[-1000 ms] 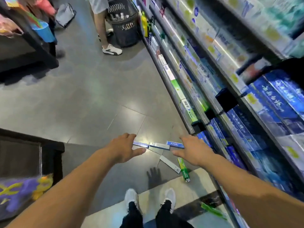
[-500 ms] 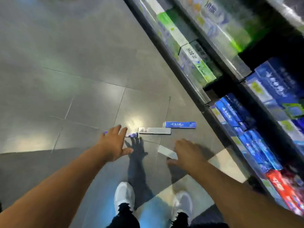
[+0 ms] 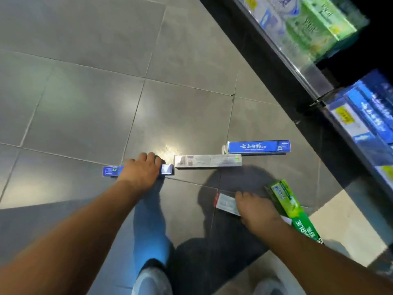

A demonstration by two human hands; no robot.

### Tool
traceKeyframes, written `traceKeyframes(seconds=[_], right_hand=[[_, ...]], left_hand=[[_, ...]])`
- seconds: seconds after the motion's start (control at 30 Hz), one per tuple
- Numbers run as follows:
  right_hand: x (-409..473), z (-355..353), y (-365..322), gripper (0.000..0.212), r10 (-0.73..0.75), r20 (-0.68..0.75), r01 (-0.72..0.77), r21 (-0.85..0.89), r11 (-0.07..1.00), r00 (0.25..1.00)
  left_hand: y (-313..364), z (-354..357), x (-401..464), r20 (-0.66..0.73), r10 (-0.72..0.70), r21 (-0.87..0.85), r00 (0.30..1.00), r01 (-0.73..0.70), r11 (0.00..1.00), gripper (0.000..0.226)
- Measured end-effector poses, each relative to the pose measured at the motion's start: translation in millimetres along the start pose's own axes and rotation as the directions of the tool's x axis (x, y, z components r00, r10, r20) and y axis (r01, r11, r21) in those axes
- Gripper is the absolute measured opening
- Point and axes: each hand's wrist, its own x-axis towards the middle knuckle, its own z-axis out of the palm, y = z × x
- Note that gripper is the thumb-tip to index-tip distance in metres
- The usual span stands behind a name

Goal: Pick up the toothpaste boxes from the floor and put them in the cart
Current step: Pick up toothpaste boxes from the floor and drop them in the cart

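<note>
Several toothpaste boxes lie on the grey tiled floor. My left hand curls over the middle of a blue box, whose ends stick out on both sides. To its right lie a white box and another blue box. My right hand closes on a small white box. A green box lies just right of that hand. The cart is out of view.
A shelf unit stocked with green and blue boxes runs along the right side, its black base close to the boxes. My two shoes stand at the bottom. A lighter floor tile lies by the shelf.
I have bent lower and the floor is much closer. My left hand came down onto the blue box and my right hand onto the small white box.
</note>
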Motion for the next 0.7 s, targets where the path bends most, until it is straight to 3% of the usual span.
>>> traceKeyframes(seconds=[0.13,0.3,0.5,0.63,0.7], right_hand=[[-34.4,-26.5,1.8,0.037,0.035,-0.094,-0.022,0.137,0.990,0.995],[-119.5,-113.0,7.7,0.040,0.067,-0.146,-0.013,0.341,0.940,0.987],[-275.7,-254.1,34.2,0.050,0.188,-0.180,-0.016,0.680,0.733,0.965],[-403.6,-348.2,55.3,0.064,0.243,-0.221,0.044,0.818,0.574,0.944],[-468.5,-390.5,65.8,0.047,0.274,-0.251,0.081,0.856,0.510,0.928]], left_hand=[[-0.6,-27.0,-25.3,0.051,-0.097,-0.201,0.994,0.105,0.974,0.032],[-12.3,-120.2,-109.5,0.026,-0.113,-0.389,0.993,0.114,0.914,0.032],[-49.1,-317.2,-243.7,-0.034,-0.162,-0.536,0.986,0.119,0.836,0.042],[-80.8,-458.7,-344.4,-0.085,-0.109,-0.687,0.990,0.021,0.727,0.026],[-88.2,-525.7,-396.0,-0.127,-0.044,-0.705,0.991,-0.059,0.707,0.024]])
